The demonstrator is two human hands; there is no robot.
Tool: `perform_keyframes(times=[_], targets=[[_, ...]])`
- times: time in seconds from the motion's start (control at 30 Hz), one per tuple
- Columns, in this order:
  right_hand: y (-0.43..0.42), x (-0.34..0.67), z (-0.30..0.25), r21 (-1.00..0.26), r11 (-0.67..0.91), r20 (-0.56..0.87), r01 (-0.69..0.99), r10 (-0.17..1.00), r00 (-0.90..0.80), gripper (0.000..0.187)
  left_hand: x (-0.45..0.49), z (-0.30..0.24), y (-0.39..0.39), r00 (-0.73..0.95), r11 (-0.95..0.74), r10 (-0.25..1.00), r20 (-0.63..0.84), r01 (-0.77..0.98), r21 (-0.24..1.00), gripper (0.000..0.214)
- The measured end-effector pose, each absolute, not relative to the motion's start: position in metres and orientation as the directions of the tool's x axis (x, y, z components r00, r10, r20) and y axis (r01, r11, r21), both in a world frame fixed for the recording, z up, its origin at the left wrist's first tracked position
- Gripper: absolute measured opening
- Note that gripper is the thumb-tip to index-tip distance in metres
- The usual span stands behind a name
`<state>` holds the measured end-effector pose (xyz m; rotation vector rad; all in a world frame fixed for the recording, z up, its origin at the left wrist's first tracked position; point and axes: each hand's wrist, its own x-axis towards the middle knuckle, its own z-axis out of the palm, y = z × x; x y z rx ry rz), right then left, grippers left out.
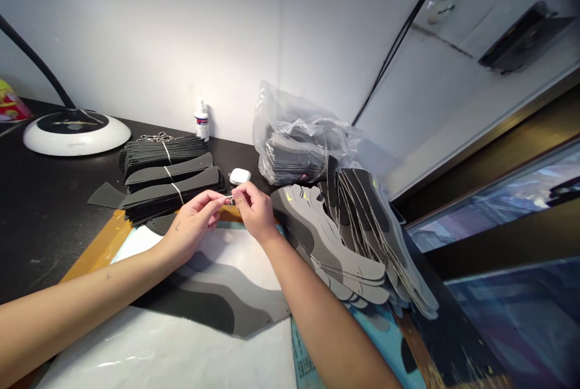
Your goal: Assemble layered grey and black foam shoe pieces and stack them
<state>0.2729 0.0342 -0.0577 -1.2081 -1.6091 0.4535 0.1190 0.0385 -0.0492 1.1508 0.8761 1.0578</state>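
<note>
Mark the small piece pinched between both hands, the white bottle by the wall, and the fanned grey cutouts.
small piece (229,199), head view, the visible bit at the pinch
white bottle (202,123), head view, its labelled body
fanned grey cutouts (326,244), head view, middle of the top sheet

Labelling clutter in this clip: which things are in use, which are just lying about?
In use: left hand, right hand, small item pinched between both, grey cut piece beneath them.
Lying about: fanned grey pieces, banded black bundles, plastic bag, small bottle, white case, lamp base.
</note>
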Motion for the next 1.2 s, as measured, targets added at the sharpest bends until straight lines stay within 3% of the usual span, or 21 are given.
perform_keyframes(times=[0.23,1.0,1.2], targets=[[0.0361,0.2735,-0.0603,-0.805,0.397,0.461,0.441,0.886,0.043,0.046,0.1185,-0.0486,0.0388,0.285,0.049,0.958,-0.004,-0.151,0.987,0.026],[0.0384,0.2746,-0.0624,-0.849,0.384,0.437,0.362,0.896,0.077,0.043,0.1175,-0.0530,0.0395,0.290,0.089,0.957,-0.019,-0.229,0.969,0.025],[0.0402,0.2742,-0.0652,-0.907,0.384,0.403,0.173,0.911,0.086,0.044,0.1204,-0.0503,0.0389,0.260,0.112,0.965,-0.036,-0.286,0.952,0.024]])
